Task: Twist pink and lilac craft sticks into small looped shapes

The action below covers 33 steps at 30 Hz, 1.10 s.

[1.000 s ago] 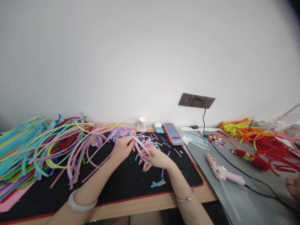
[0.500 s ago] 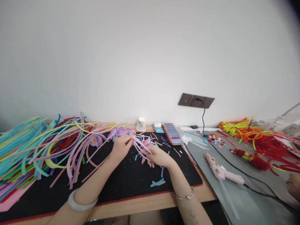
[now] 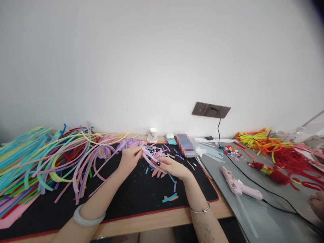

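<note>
Between the fingertips of my left hand (image 3: 131,159) is the gathered end of a small bundle of pink and lilac pipe cleaners (image 3: 147,156). The strands fan out to the right into my right hand (image 3: 174,168). Its dark-nailed thumb lies over them, with the other fingers curled underneath. Short cut pieces of pipe cleaner (image 3: 164,147) lie scattered behind and beside my hands on the black mat (image 3: 136,199). Coiled lilac shapes (image 3: 130,143) sit just behind my left hand, partly hidden by it.
Long pastel pipe cleaners (image 3: 50,148) are heaped at the left. A paper cup (image 3: 152,135) and a phone-like blurred object (image 3: 186,145) stand near the wall. On the grey board at right lie a corded glue gun (image 3: 239,187) and red pipe cleaners (image 3: 288,160). Another person's hand shows at the right edge.
My right hand has turned slightly, so its thumb now lies along the strands with its nail showing. My left hand has shifted slightly left, still pinching the bundle's end.
</note>
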{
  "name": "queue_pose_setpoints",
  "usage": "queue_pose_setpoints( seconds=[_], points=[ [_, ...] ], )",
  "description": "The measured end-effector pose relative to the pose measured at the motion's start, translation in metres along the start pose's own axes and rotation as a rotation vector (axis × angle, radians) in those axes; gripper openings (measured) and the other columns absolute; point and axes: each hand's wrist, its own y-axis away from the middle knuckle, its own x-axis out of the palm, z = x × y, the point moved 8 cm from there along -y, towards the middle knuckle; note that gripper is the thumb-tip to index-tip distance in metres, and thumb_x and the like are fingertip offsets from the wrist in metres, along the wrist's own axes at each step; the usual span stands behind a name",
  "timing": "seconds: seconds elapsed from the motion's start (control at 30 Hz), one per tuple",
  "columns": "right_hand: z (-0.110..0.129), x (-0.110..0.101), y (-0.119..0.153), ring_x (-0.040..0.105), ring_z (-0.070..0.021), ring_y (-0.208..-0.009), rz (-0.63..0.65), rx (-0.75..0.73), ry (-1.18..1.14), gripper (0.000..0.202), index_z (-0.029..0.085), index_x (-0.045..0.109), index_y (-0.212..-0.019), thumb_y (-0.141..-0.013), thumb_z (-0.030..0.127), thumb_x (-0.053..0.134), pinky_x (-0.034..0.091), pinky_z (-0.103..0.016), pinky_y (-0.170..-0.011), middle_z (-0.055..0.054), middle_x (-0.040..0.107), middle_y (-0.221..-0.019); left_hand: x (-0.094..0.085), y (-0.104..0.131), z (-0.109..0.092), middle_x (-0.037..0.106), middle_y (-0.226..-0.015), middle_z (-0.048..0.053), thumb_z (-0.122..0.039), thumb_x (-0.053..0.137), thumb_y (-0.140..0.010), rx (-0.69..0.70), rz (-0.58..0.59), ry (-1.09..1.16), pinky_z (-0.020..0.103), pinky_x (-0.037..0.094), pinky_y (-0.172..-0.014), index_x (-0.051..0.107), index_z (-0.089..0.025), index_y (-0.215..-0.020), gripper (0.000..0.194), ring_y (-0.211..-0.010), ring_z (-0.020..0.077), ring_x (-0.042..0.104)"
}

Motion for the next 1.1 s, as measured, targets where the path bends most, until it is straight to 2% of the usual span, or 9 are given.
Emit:
queue_pose_setpoints(
  seconds=[0.1,0.2,0.3,0.43,0.6,0.7,0.8,0.97,1.1],
  points=[
    [0.008,-0.007,0.001,0.062,-0.0155,-0.076,-0.082,-0.081,0.030,0.043,0.015,0.064,-0.102,-0.087,0.053,0.050,0.048,-0.027,-0.067,-0.009,0.068,-0.090,0.006,0.001,-0.005,0.066,-0.059,-0.002,-0.019,0.045,-0.086,0.029,0.059,0.066,0.023,0.047,-0.056,0.071,-0.020,-0.076,0.027,-0.052,0.0118,0.059],
    [0.019,-0.016,0.001,0.057,-0.0142,-0.070,-0.221,-0.188,0.110,0.041,0.013,0.067,-0.087,-0.085,0.051,0.054,0.045,-0.027,-0.065,-0.006,0.064,-0.080,0.014,0.004,-0.011,0.065,-0.059,-0.002,-0.019,0.046,-0.086,0.031,0.123,0.111,0.023,0.047,-0.057,0.071,-0.019,-0.076,0.028,-0.052,0.0113,0.058],
    [0.024,-0.021,0.001,0.052,-0.0126,-0.064,-0.304,-0.220,0.169,0.035,0.011,0.068,-0.082,-0.082,0.046,0.060,0.041,-0.026,-0.061,-0.004,0.062,-0.074,0.018,0.006,-0.014,0.066,-0.059,-0.001,-0.019,0.046,-0.086,0.027,0.146,0.116,0.022,0.047,-0.056,0.071,-0.019,-0.074,0.028,-0.051,0.0112,0.058],
    [0.019,-0.014,-0.001,0.052,-0.0120,-0.060,-0.242,-0.178,0.171,0.026,0.011,0.069,-0.077,-0.080,0.036,0.061,0.040,-0.025,-0.060,-0.003,0.064,-0.067,0.018,0.006,-0.014,0.067,-0.061,0.000,-0.017,0.046,-0.085,0.040,0.130,0.089,0.023,0.047,-0.057,0.072,-0.018,-0.079,0.027,-0.053,0.0119,0.059],
    [0.015,-0.006,-0.001,0.044,-0.0078,-0.048,-0.178,-0.142,0.178,0.025,0.012,0.064,-0.063,-0.081,0.029,0.059,0.033,-0.020,-0.047,-0.002,0.064,-0.059,0.017,0.007,-0.017,0.070,-0.066,0.001,-0.016,0.046,-0.085,0.073,0.123,0.042,0.023,0.049,-0.061,0.072,-0.018,-0.085,0.026,-0.059,0.0131,0.063],
    [0.007,-0.003,-0.003,0.036,-0.0060,-0.040,-0.166,-0.066,0.138,0.019,0.014,0.059,-0.064,-0.079,0.025,0.059,0.026,-0.018,-0.039,-0.001,0.064,-0.055,0.017,0.008,-0.021,0.072,-0.072,0.002,-0.015,0.047,-0.085,0.108,0.122,0.036,0.023,0.050,-0.064,0.073,-0.019,-0.086,0.026,-0.064,0.0139,0.065],
    [-0.002,-0.003,-0.005,0.034,-0.0051,-0.035,-0.175,0.007,0.098,0.015,0.017,0.051,-0.063,-0.077,0.020,0.058,0.025,-0.017,-0.035,0.000,0.064,-0.053,0.018,0.009,-0.025,0.074,-0.078,0.004,-0.015,0.047,-0.086,0.141,0.120,0.023,0.025,0.052,-0.067,0.073,-0.019,-0.088,0.026,-0.069,0.0153,0.067],
    [-0.004,-0.002,-0.007,0.036,-0.0044,-0.035,-0.161,0.004,0.089,0.016,0.018,0.046,-0.065,-0.077,0.018,0.056,0.028,-0.016,-0.035,0.000,0.064,-0.055,0.018,0.010,-0.023,0.075,-0.084,0.004,-0.017,0.046,-0.087,0.152,0.113,-0.006,0.026,0.054,-0.071,0.072,-0.020,-0.091,0.027,-0.076,0.0159,0.068],
    [-0.005,-0.003,-0.007,0.037,-0.0048,-0.035,-0.171,0.010,0.057,0.012,0.018,0.048,-0.078,-0.077,0.021,0.059,0.027,-0.017,-0.035,0.006,0.057,-0.054,0.015,0.010,-0.024,0.075,-0.085,0.005,-0.017,0.046,-0.087,0.156,0.097,-0.004,0.026,0.054,-0.072,0.072,-0.019,-0.090,0.027,-0.077,0.0162,0.069]
  ],
)
